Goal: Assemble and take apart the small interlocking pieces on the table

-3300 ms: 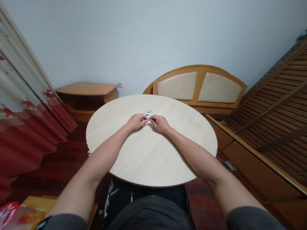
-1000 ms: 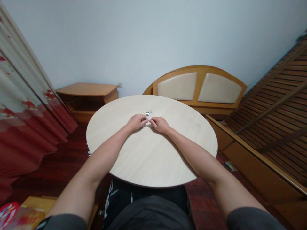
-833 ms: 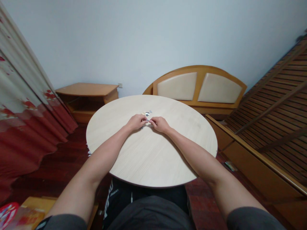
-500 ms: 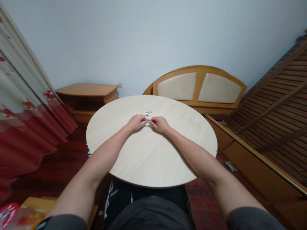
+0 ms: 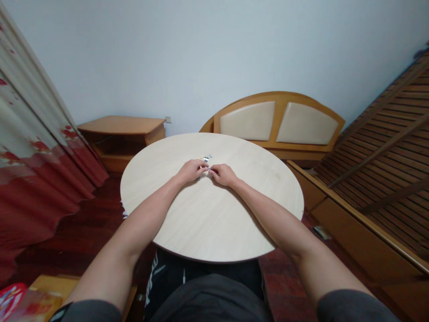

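Above the middle of a round pale wooden table (image 5: 214,214), my left hand (image 5: 193,170) and my right hand (image 5: 222,174) meet, fingertips nearly touching. Both are closed in a pinch on a tiny light-coloured piece (image 5: 208,168) between them. It is too small to name and mostly covered by the fingers. Just beyond the hands lie small flat scraps: a dark-and-white one (image 5: 205,158) and a greyish one (image 5: 211,156). Part of another small bit shows under my left hand, its kind unclear.
A wooden cabinet (image 5: 124,125) stands back left by a red and cream curtain (image 5: 50,179). Behind the table is a padded headboard (image 5: 248,120); a slatted bed frame (image 5: 378,147) leans at the right. A cardboard box (image 5: 50,290) sits on the floor, lower left.
My fingertips have drawn slightly closer together, and the piece between them has turned from looking dark to looking light. The arms have hardly moved.
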Available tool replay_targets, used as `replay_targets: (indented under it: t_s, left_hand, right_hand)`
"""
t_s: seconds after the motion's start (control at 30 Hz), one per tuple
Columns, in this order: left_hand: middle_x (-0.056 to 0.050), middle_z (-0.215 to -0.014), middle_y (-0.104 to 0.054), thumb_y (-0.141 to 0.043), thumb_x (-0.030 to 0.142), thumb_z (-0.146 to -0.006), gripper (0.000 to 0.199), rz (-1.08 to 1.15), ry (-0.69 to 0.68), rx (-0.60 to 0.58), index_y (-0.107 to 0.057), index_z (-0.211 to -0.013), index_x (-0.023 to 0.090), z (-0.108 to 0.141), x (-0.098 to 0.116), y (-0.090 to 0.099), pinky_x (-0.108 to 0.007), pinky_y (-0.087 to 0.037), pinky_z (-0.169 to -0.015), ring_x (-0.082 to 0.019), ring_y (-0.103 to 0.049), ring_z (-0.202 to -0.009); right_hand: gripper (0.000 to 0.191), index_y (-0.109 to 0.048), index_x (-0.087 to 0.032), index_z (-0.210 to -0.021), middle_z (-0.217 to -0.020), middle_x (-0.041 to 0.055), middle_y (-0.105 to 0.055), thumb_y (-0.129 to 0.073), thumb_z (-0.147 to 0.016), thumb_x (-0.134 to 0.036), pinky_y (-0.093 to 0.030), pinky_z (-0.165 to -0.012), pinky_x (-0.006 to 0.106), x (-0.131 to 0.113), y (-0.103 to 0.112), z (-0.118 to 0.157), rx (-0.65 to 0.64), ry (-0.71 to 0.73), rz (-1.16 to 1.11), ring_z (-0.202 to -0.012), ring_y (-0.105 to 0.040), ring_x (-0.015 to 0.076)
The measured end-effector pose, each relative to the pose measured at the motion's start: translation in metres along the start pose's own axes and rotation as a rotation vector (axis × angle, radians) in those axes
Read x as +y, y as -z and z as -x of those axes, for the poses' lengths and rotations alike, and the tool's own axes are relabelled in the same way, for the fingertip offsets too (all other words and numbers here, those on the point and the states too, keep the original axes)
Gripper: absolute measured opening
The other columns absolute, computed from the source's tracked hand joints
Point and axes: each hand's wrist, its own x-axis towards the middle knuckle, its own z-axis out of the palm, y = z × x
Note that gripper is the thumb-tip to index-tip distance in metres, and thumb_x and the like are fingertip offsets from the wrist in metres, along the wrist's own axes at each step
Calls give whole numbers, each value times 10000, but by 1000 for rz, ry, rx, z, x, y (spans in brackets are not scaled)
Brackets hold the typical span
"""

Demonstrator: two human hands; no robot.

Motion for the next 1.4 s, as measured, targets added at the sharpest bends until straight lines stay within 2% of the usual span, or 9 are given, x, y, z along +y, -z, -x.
replay_targets:
  t_s: [0.17, 0.47, 0.73, 0.9, 1.1, 1.4]
  left_hand:
    - [-70, -952, -787, -588, 330, -960, 261, -42, 35, 9, -798, -998, 180, 0, 1, 2, -273, -474, -770, -176, -659, -819]
    - [-67, -937, -785, -616, 305, -934, 226, -21, 32, 14, -800, -989, 184, 0, 2, 1, -279, -483, -761, -177, -664, -799]
    - [-59, -880, -765, -716, 291, -825, 157, 102, 137, 37, -784, -894, 167, 1, -21, 16, -326, -521, -771, -175, -644, -762]
    - [-41, -789, -698, -793, 319, -732, 221, 223, 215, -114, -772, -873, 151, 4, -32, 28, -326, -508, -724, -164, -599, -720]
    - [-26, -735, -665, -815, 328, -655, 250, 279, 240, -317, -754, -829, 158, 7, -30, 32, -291, -434, -650, -154, -559, -680]
    - [-5, -703, -616, -831, 314, -626, 276, 284, 259, -349, -725, -826, 155, 10, -26, 33, -289, -414, -619, -148, -539, -658]
  right_hand:
    - [336, -761, -190, -968, -922, 86, -777, -465, -1053, -324, -355, -698, 279, -1, 1, 0, 23, 10, -18, -812, -648, 198]
    - [257, -774, -189, -1012, -930, 85, -774, -564, -1003, -336, -379, -708, 279, 3, -2, -1, 85, 24, -76, -800, -648, 198]
    - [318, -776, -188, -1030, -946, 86, -774, -483, -1023, -312, -417, -757, 289, 10, 1, -2, 233, -46, -145, -813, -648, 198]
    - [338, -771, -180, -1010, -929, 85, -769, -471, -1017, -335, -427, -751, 287, 25, 5, -4, 306, -118, -165, -816, -650, 196]
    - [335, -771, -185, -986, -910, 75, -766, -476, -1013, -341, -424, -747, 287, 29, 3, -4, 313, -116, -164, -801, -645, 191]
    - [334, -766, -185, -1000, -906, 71, -769, -474, -1013, -347, -419, -742, 283, 28, 0, -4, 276, -125, -164, -794, -639, 182]
